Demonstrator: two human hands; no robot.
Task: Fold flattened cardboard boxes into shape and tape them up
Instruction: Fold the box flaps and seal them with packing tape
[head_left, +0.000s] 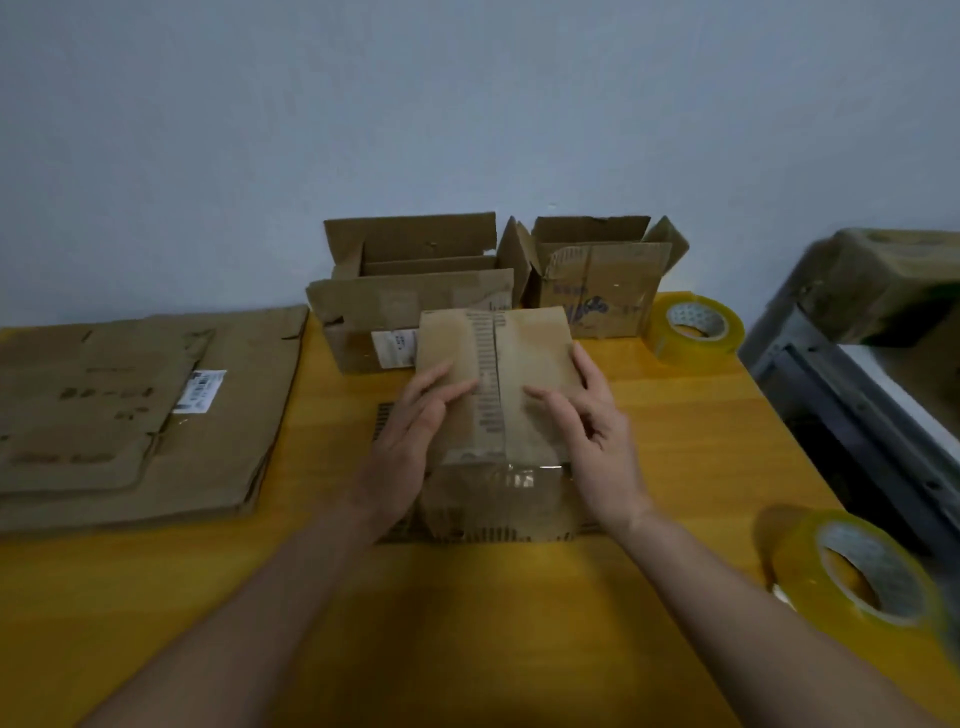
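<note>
A small box (498, 415) of creased brown corrugated cardboard stood near the middle of the yellow wood-grain bench (675, 431). Its 2 top flaps were folded down and met along a centre seam lined with printed dashes, and a glossy strip of clear tape crossed its near face. The left hand (415, 441) lay on the left flap with straight fingers pressing flat, its grip holding nothing. The right hand (592, 426) pressed the right flap the same way, fingers extended along the box's right edge, also holding nothing.

Behind the box, toward the far edge against the pale wall, stood 2 open boxes: a wider one (410, 291) with raised flaps and a white label, and a smaller one (597, 280) with blue scribbles on its front. A stack of flattened boxes (130, 415) lay along the left edge, dull and worn, the top sheet bearing a white label. 1 roll of yellowish clear tape (693, 330) sat near the far right corner, and another (862, 571) leaned at the right edge closer in.
</note>
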